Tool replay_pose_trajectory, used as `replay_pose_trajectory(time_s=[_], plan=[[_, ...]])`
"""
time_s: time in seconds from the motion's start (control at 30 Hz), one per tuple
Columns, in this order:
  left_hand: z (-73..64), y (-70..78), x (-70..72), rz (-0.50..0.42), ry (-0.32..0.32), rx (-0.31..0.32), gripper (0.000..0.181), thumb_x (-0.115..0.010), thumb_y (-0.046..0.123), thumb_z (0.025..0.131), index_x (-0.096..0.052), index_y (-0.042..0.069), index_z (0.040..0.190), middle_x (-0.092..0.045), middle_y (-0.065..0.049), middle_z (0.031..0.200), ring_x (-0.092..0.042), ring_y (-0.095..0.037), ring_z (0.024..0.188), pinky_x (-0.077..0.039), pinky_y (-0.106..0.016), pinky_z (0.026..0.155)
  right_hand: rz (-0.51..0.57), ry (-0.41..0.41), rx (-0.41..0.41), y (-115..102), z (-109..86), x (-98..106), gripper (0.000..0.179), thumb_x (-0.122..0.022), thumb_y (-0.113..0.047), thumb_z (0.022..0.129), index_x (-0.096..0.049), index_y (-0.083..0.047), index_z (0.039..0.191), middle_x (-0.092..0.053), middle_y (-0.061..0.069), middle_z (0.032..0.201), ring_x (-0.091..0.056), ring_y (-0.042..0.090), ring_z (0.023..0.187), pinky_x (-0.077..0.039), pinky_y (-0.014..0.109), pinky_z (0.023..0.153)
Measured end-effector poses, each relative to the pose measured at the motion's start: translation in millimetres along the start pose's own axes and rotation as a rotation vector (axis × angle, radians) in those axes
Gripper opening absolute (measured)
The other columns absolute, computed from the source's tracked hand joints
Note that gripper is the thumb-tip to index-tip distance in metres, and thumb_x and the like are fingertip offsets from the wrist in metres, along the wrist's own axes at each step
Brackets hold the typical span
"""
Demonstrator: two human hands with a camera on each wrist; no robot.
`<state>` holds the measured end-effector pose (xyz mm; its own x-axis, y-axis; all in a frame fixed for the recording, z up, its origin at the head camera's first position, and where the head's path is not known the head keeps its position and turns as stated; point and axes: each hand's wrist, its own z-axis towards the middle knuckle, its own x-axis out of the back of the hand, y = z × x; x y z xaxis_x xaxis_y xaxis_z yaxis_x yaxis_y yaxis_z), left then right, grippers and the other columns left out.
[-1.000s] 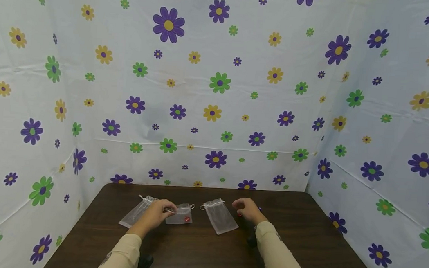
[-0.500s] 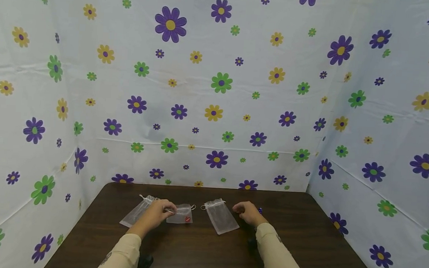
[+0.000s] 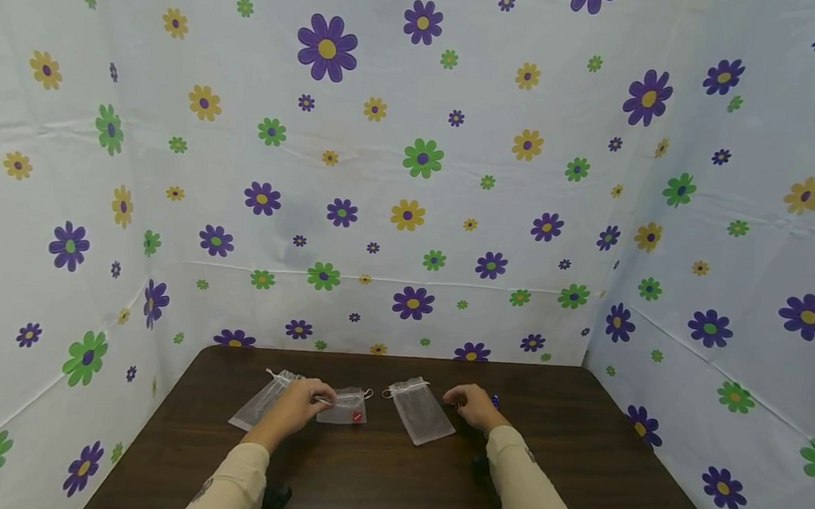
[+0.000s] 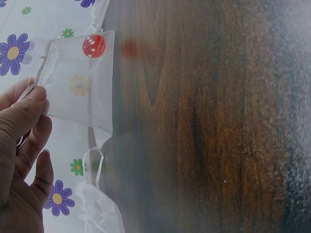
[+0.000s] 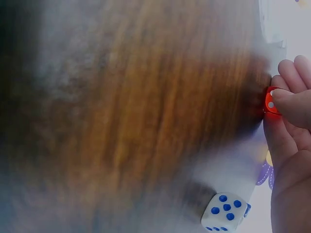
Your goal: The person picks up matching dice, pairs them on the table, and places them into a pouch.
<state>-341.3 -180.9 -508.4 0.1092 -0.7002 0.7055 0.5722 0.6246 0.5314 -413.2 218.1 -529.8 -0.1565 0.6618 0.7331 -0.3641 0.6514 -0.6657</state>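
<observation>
My left hand pinches the top edge of a small sheer white drawstring pouch between thumb and fingers. A red die with white pips lies inside that pouch, near its lower corner. On the right side of the table, my right hand pinches another red die between thumb and forefinger. Beside that hand, a white die with blue pips sits on the table. In the head view it is mostly hidden behind the hand.
A second sheer pouch lies flat at the left, partly behind my left forearm. The third pouch lies flat between my hands. The dark wooden table ends at a flower-patterned cloth wall.
The head view has shifted slightly. Both hands stay in nearly the same places, the left still pinching the pouch; the blue-marked die shows a little more beside my right hand.
</observation>
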Motion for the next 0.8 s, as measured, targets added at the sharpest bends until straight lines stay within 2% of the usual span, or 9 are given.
replay_pose_trajectory(time_s=[0.17, 0.63, 0.8], plan=[[-2.1, 1.0, 0.2, -0.001, -0.006, 0.024, 0.017, -0.077, -0.005, 0.084, -0.075, 0.012, 0.086, -0.073, 0.001, 0.089, -0.071, -0.021, 0.085, -0.059, -0.034, 0.073, -0.002, 0.008, -0.001, 0, -1.8, -1, 0.04, -0.054, 0.028, 0.08, -0.073, 0.002, 0.103, -0.072, 0.013, 0.099, -0.066, 0.031, 0.096, -0.057, 0.045, 0.083], [-0.5, 1.5, 0.0, 0.031, -0.008, 0.024, 0.016, -0.078, -0.002, 0.085, -0.075, 0.013, 0.086, -0.073, 0.002, 0.089, -0.071, -0.021, 0.086, -0.059, -0.035, 0.074, -0.012, -0.002, -0.005, -7, -3.2, 3, 0.038, -0.055, 0.028, 0.081, -0.075, 0.002, 0.101, -0.073, 0.013, 0.099, -0.068, 0.031, 0.095, -0.058, 0.044, 0.082], [-0.2, 1.4, -0.3, 0.026, -0.01, 0.026, 0.015, -0.078, -0.002, 0.085, -0.075, 0.013, 0.086, -0.073, 0.002, 0.09, -0.071, -0.021, 0.086, -0.059, -0.036, 0.074, -0.005, 0.009, -0.029, -12, -0.4, 2, 0.039, -0.055, 0.027, 0.081, -0.076, 0.0, 0.101, -0.073, 0.012, 0.099, -0.068, 0.029, 0.095, -0.058, 0.043, 0.082]])
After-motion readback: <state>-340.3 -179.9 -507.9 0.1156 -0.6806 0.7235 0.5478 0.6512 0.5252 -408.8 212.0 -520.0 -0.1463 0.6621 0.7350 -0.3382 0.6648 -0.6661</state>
